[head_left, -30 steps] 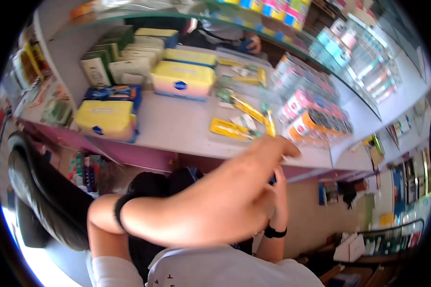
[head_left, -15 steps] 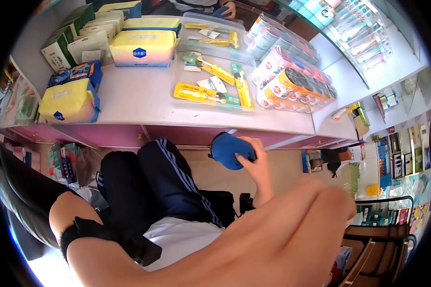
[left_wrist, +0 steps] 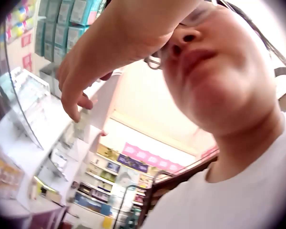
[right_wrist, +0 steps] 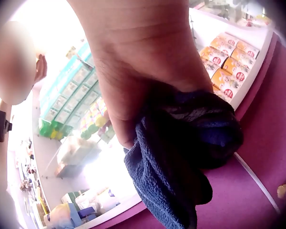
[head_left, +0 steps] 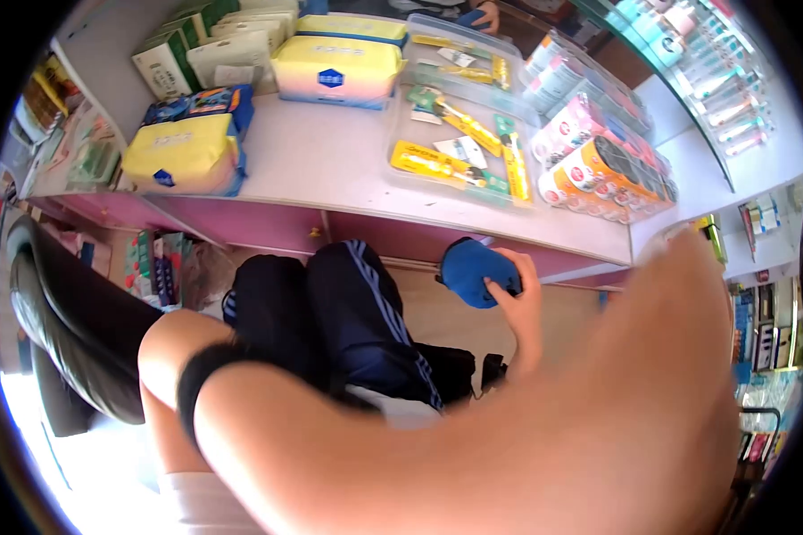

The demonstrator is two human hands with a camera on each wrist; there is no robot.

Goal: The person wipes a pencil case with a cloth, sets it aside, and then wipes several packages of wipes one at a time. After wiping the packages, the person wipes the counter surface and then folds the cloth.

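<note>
My right hand [head_left: 526,301] grips a flat, rounded piece of blue cloth [head_left: 475,275] with a dark edge, held over the floor in front of the counter. In the right wrist view the cloth [right_wrist: 167,176] looks fuzzy and hangs in dark blue folds. Its exact kind I cannot tell. My left arm crosses close before the head camera, and the left hand [head_left: 682,285] is blurred at the right. The left wrist view shows the left hand [left_wrist: 76,88] raised near the face, its fingers loosely bent with nothing in them.
On the white counter [head_left: 321,169] stand yellow wipe packs [head_left: 335,71], a clear tray [head_left: 401,183] of yellow toothbrush packs, and orange-labelled cans [head_left: 589,183]. A glass shelf [head_left: 687,116] is above right. Pink cabinet doors [head_left: 241,227] are below; a black chair [head_left: 71,294] stands left.
My left hand has moved from in front of the right hand up to the right, and the blue cloth it covered now shows. The head view has shifted too.
</note>
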